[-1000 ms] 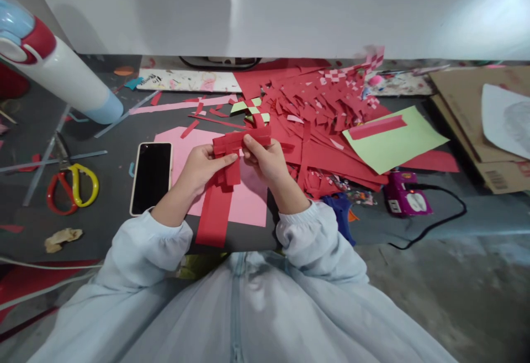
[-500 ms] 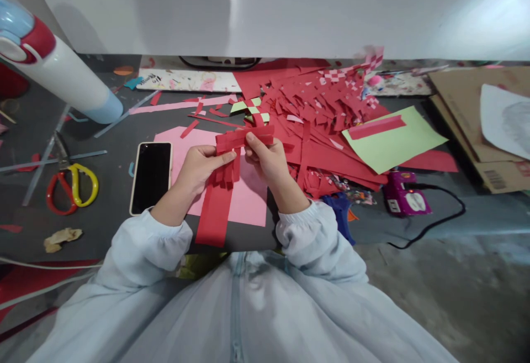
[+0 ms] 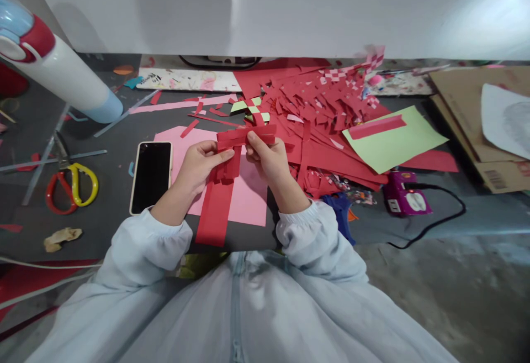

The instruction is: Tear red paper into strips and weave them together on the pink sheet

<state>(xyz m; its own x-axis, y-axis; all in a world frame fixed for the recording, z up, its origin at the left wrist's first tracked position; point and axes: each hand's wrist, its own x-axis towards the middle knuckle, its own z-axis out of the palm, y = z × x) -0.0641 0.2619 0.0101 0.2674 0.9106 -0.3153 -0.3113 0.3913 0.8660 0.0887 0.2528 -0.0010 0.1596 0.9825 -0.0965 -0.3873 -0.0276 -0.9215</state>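
The left hand (image 3: 199, 168) and right hand (image 3: 270, 159) both pinch a bunch of folded red strips (image 3: 227, 171) between thumb and fingers, above a pink sheet (image 3: 250, 204) near the middle of the bench's (image 3: 114, 197) near edge. A long red strip (image 3: 214, 222) runs across the sheet towards that edge; a phone (image 3: 151, 178) lies just beside the sheet, towards the bench's left edge.

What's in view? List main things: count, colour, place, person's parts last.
Held strips: several, red, centre
Wide strip: one, red, lower centre
Phone: one, black screen, left
Scissors: one, red and yellow handles, far left
Bottle: one, mostly white, upper left
Paper pile: uncounted, red, centre right
Pink sheet: one, pink, centre
Green sheet: one, green, right
Box: one, purple, right
Cardboard stack: one, brown, right
Left grip: one, bare, on strips
Right grip: one, bare, on strips
Sleeves: two, pale blue, lower centre
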